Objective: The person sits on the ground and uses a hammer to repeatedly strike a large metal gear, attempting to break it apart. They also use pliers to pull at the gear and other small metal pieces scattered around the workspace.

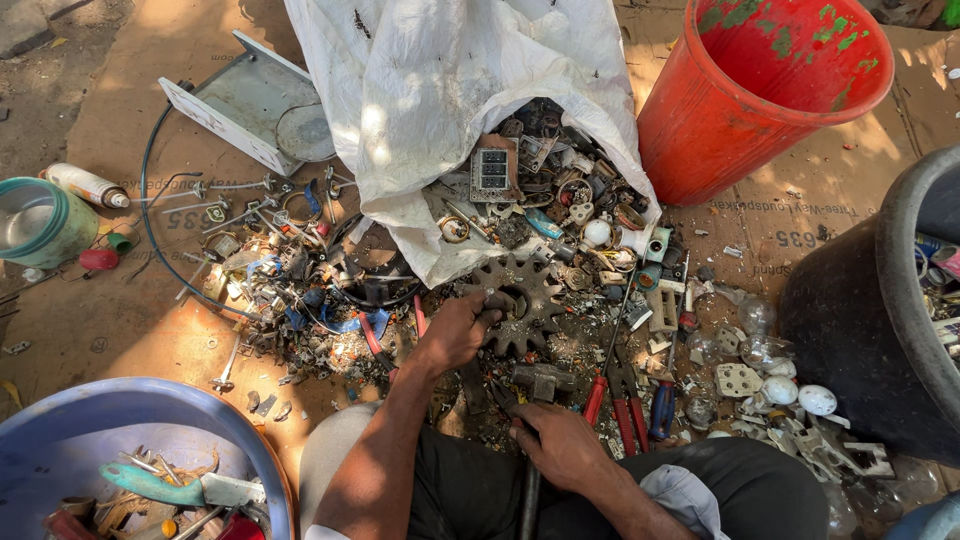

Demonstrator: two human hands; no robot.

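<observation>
Left hand: fingers curled over the near-left rim of a rusted toothed gear wheel, gripping it; the wheel lies flat on the scrap heap at the mouth of the white sack, its centre hole showing.

Right hand: clamped around the handle of a hammer, close below the head; the head rests just in front of the wheel's near edge, between the wheel and the person's lap.

Handling note: the wheel looks heavy and sits on loose scrap, so a firm hold on the rim, fingers kept out of the teeth and away from the hammer head, would serve best. The short grip on the handle suits small controlled taps rather than swings.

Beside the hammer, right: red-handled and blue-handled pliers, lying on the ground.

Further right: white plugs, switch plates and bulbs, scattered against a black tub.

Left of the wheel: tangled wire, clips and metal bits, then a grey metal box.

Outer ring: red bucket at upper right; blue basin with tools at lower left; green container at far left.
</observation>
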